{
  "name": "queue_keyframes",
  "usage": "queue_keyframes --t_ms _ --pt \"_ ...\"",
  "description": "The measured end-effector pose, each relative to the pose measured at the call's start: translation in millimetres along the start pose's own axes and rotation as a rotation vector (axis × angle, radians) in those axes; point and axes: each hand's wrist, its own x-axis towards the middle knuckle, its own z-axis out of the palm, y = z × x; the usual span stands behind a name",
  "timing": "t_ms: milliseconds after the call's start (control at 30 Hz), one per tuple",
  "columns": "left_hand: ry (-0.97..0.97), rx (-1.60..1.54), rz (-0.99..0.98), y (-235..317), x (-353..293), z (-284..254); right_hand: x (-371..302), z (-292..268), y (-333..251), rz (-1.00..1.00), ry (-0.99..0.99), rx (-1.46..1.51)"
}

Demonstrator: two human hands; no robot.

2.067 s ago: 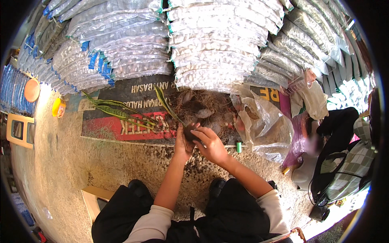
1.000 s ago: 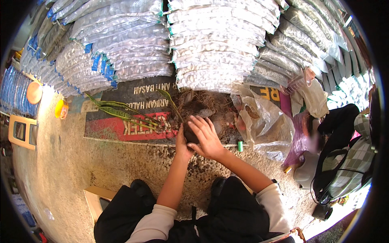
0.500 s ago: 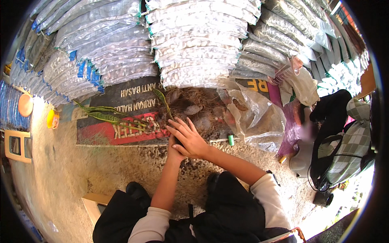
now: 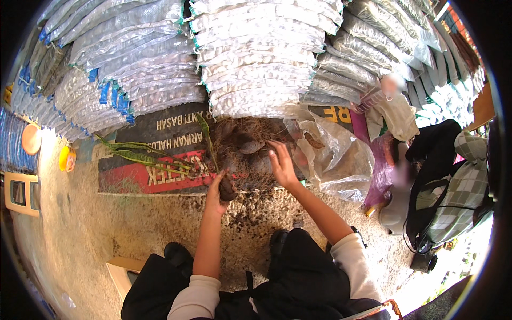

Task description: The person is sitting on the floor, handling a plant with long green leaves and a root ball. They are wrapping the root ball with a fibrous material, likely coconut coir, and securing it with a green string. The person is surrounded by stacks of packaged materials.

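Note:
My left hand (image 4: 215, 196) is wrapped around a dark soil ball (image 4: 228, 189). A single snake plant leaf (image 4: 206, 136) rises upright just above it and appears to grow from the clump. My right hand (image 4: 282, 165) is apart from it, fingers spread, at the near right edge of a heap of brown coconut fibre (image 4: 234, 130). Its fingertips are close to the fibre; I cannot tell whether they touch. Left of my hands, several more snake plant leaves (image 4: 144, 156) lie on a printed black and red sheet (image 4: 122, 178).
Tall stacks of filled sacks (image 4: 256, 58) stand behind the sheet. A crumpled clear plastic bag (image 4: 341, 160) lies to the right. Other people sit at the right, one in a checked garment (image 4: 458, 192). A yellow pot (image 4: 67, 159) and small stool (image 4: 22, 193) are at the left.
My hands were together over the clump; now they are apart. The right hand has moved right and away toward the fibre. The left keeps the soil ball, which now shows.

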Motion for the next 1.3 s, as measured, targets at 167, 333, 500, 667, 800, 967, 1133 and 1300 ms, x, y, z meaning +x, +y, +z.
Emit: queue_keyframes --t_ms 167,333,500,667,800,967,1133,1300 --pt "-0.039 -0.04 0.021 1 0 -4 10 -1 22 0.001 0.042 -0.067" --pt "0.018 0.023 0.043 -1 6 -7 24 30 32 -0.277 -0.234 -0.374" --pt "-0.006 -0.016 0.043 5 1 -3 44 47 26 -0.453 -0.469 -0.786" --pt "0.026 -0.034 0.07 7 1 -3 47 32 39 -0.42 -0.393 -0.537" --pt "0.036 -0.036 0.098 6 1 -3 55 7 16 -0.215 -0.245 -0.214" --pt "0.038 0.002 0.074 8 1 -1 57 -16 34 0.228 -0.233 0.334" --pt "-0.009 -0.043 0.058 7 3 -4 49 -28 62 0.433 -0.172 -0.019" --pt "0.054 -0.093 0.069 6 2 -3 50 -31 49 0.506 -0.21 -0.308"
